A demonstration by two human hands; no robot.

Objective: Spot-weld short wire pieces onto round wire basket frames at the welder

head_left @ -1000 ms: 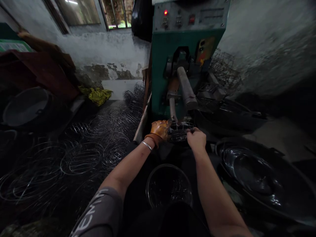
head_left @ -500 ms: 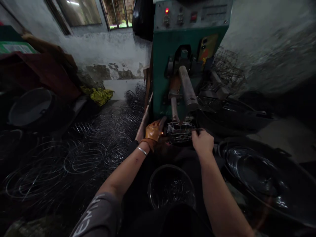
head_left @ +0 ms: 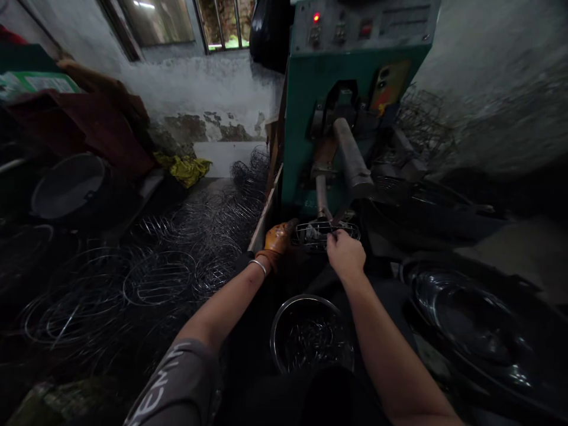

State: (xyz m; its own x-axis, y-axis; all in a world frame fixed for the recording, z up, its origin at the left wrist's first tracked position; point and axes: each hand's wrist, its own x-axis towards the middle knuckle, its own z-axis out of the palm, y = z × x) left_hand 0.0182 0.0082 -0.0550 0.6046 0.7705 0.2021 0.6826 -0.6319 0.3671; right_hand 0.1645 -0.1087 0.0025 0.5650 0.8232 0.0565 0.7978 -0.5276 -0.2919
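Left hand: the left hand (head_left: 278,238) is covered by an orange-brown glove and is closed against the left edge of the wire rack (head_left: 326,234); a metal bangle (head_left: 258,265) is worn at the wrist.
Right hand: the right hand (head_left: 345,254) is bare and is closed in a pinch on the near rim of the wire rack, fingers curled over the wire.
Wire rack: a small round frame of thin wire is held level between both hands, directly below the two electrode arms (head_left: 352,160) of the green machine (head_left: 350,77), at the machine's foot. Contact between rack and arm tips cannot be told.
Machine: a red lamp (head_left: 316,17) is lit on the upper panel; switches are seen beside it.
Bowl: a steel bowl (head_left: 310,337) is placed in front of the person, below the hands, with short wire pieces inside.
Finished pile: many round wire racks (head_left: 160,278) are spread over the floor to the left.
Right side: large dark pans (head_left: 470,319) are stacked to the right of the bowl.
Background: a yellow cloth (head_left: 184,168) is lying by the stained wall, below a barred window (head_left: 222,23).
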